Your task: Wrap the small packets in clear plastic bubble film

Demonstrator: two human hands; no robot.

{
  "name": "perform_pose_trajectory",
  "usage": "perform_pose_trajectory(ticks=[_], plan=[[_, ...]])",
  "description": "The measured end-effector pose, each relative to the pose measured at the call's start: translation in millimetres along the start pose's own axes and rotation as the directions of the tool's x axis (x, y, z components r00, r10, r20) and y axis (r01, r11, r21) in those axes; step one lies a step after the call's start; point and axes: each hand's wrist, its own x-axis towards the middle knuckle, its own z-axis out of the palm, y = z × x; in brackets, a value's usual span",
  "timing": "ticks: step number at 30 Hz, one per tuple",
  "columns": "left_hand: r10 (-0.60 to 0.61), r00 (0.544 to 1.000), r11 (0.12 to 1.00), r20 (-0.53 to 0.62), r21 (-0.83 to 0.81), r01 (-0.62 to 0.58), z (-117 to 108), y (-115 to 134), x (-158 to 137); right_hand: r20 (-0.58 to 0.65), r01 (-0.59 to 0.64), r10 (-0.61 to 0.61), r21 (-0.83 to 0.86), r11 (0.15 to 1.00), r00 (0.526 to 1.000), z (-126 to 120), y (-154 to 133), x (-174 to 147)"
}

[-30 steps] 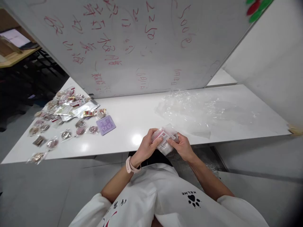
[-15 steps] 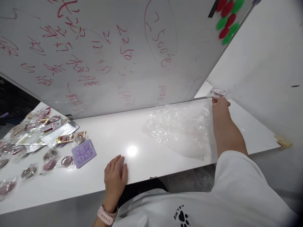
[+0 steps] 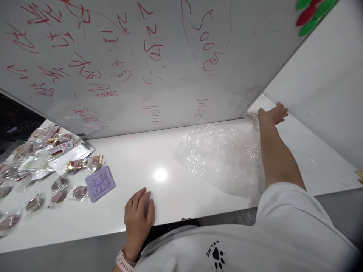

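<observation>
My left hand (image 3: 138,211) rests on the white table (image 3: 133,158) near its front edge, palm down, fingers loosely stretched, holding nothing. My right hand (image 3: 274,113) is reached out to the far right with its fingers spread and nothing seen in them. Beside it, partly hidden by the wrist and the board, lies a small printed packet (image 3: 252,112). Crumpled clear plastic bags (image 3: 218,158) are spread over the table to the left of my right forearm. To the left of my left hand lies a flat purple square packet (image 3: 100,184) with a pattern.
A whiteboard (image 3: 170,90) with red handwriting stands along the table's back edge, with red and green magnets (image 3: 313,17) at its upper right. Several small wrapped items and a silver-white pouch (image 3: 72,154) are heaped on the left. A white wall (image 3: 331,90) bounds the right.
My right hand has let go of the small packet, opened its fingers and moved slightly right and up. My left hand stays in place. The view has shifted a little.
</observation>
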Motion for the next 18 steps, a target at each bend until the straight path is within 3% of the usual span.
perform_pose_trajectory(ticks=[2,3,5,6,7,8,11,14,16,18], plan=[[0.003,1.0,1.0,0.008,-0.004,-0.003,-1,1,0,0.125,-0.024,0.017,0.055,0.998,0.992,-23,-5,-34],[0.003,1.0,1.0,0.012,-0.002,-0.003,-1,1,0,0.21,0.081,-0.105,0.122,0.989,0.972,-35,-8,-59],[0.0,1.0,1.0,0.015,-0.003,0.0,-1,1,0,0.374,0.375,-0.435,0.226,0.899,0.819,-54,-11,-116],[-0.002,1.0,1.0,0.015,-0.008,0.002,-1,1,-1,0.437,0.46,-0.524,0.25,0.852,0.731,-60,-11,-143],[-0.005,1.0,1.0,0.012,-0.016,0.005,-1,2,-1,0.456,0.472,-0.537,0.258,0.843,0.71,-63,-10,-165],[-0.009,1.0,1.0,0.011,-0.024,0.01,-2,2,-2,0.461,0.437,-0.505,0.254,0.863,0.729,-65,-9,-181],[-0.014,0.999,0.999,0.028,-0.047,0.016,-2,2,-4,0.377,0.224,-0.287,0.203,0.953,0.881,-71,-10,-184],[-0.035,0.998,0.993,0.051,-0.109,0.04,-2,1,-5,0.107,0.208,-0.227,0.163,0.965,0.968,-100,-34,-151],[-0.099,0.993,0.973,0.069,-0.201,0.111,-6,2,-3,-0.11,0.336,-0.322,0.153,0.929,0.94,-133,-69,-140],[-0.213,0.965,0.889,0.153,-0.38,0.256,-15,8,0,-0.261,0.489,-0.439,0.169,0.856,0.859,-169,-113,-152]])
